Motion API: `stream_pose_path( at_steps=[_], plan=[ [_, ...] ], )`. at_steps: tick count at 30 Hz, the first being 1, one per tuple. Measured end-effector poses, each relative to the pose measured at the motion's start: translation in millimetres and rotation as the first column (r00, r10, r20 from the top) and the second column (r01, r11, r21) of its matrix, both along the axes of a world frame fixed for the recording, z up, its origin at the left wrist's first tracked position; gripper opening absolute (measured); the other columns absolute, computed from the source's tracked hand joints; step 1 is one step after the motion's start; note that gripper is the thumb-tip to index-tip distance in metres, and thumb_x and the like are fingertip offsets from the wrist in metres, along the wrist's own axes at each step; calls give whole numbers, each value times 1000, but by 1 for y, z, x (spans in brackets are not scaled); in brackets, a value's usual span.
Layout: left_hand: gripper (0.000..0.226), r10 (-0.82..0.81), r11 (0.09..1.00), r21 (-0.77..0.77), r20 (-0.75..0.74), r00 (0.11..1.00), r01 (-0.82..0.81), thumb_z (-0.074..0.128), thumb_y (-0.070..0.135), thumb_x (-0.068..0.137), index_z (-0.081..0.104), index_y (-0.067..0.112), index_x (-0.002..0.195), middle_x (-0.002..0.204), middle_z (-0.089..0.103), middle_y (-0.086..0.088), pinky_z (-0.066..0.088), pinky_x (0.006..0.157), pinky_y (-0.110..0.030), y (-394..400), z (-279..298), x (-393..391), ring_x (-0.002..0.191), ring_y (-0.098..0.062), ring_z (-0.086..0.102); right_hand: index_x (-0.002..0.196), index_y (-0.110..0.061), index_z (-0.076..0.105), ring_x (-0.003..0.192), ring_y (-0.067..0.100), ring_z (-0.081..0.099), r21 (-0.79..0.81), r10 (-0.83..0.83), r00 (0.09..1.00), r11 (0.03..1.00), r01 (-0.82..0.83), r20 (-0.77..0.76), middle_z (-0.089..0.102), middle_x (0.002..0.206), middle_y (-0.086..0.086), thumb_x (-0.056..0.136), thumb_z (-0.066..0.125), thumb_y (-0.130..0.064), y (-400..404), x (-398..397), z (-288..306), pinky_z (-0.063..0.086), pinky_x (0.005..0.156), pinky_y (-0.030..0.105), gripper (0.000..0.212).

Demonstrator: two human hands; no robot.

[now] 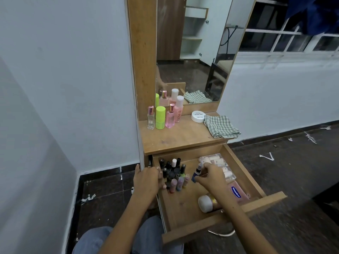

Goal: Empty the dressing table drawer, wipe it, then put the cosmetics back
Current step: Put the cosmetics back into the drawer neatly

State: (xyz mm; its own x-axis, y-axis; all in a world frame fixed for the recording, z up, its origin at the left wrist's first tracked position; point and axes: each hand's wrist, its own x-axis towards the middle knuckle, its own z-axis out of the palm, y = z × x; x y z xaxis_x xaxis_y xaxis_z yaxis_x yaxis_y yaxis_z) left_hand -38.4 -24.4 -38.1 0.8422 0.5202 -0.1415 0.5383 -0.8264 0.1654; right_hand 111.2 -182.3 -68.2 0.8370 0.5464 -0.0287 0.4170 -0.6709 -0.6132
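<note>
Our right hand (211, 176) has its fingers clamped on a small dark spray bottle (197, 171) — upright, mid-drawer (183, 213), lower centre of frame. Our left hand (148, 178) grips the drawer's left wall — the tabletop (176, 138) lies straight above.

bottles (163, 117) left on tabletop | cloth (221, 126) right | drawer (183, 206) below

"Vaseline" on pink tube (236, 193); "NAIL POLISH" on white jar (197, 116).
</note>
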Motion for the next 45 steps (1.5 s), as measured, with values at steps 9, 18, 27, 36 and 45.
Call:
stream_pose_path(
  at_steps=[9, 18, 27, 36, 45],
  plan=[
    [42, 10, 1000, -14, -14, 1000, -10, 59, 46, 88, 58, 28, 126, 121, 61, 4, 8, 117, -40, 0, -1, 0, 120, -14, 53, 89, -7, 62, 81, 21, 60, -178, 13, 998, 984, -23, -61, 67, 94, 10, 76, 74, -21, 6, -2, -18, 43, 62, 23, 22],
    [47, 3, 1000, -4, -14, 1000, -3, 58, 48, 88, 54, 28, 131, 125, 60, 4, 7, 117, -41, 0, -4, 1, 122, -15, 52, 88, -13, 65, 80, 14, 56, -169, 94, 993, 980, -105, -72, 65, 85, 5, 73, 75, -10, 11, 1, -20, 35, 65, 22, 18],
    [44, 17, 1000, 3, 24, 1000, -17, 59, 45, 88, 57, 26, 128, 121, 62, 3, 9, 116, -39, -2, -3, -3, 119, -14, 54, 103, -10, 66, 92, 18, 62, -255, 124, 991, 958, -130, -42, 68, 99, 6, 81, 69, -10, 11, 4, -20, 45, 76, 23, 22],
    [44, -62, 997, 49, 77, 995, 58, 53, 42, 92, 53, 27, 133, 132, 57, 3, 7, 116, -37, 0, -2, -6, 127, -13, 46, 109, -24, 63, 98, 17, 62, -107, -14, 979, 994, 37, 205, 69, 100, -2, 83, 57, -5, 0, 0, 3, 53, 79, 38, 32],
    [13, 148, 985, -56, 773, 617, -166, 65, 24, 89, 73, 16, 94, 92, 72, 2, 47, 80, -32, 33, 19, 18, 83, -14, 62, 98, -24, 66, 81, 6, 64, 297, 67, 963, 944, -145, 260, 69, 90, -10, 84, 66, -23, 69, -21, 33, 56, 72, 35, 13]
  ],
)
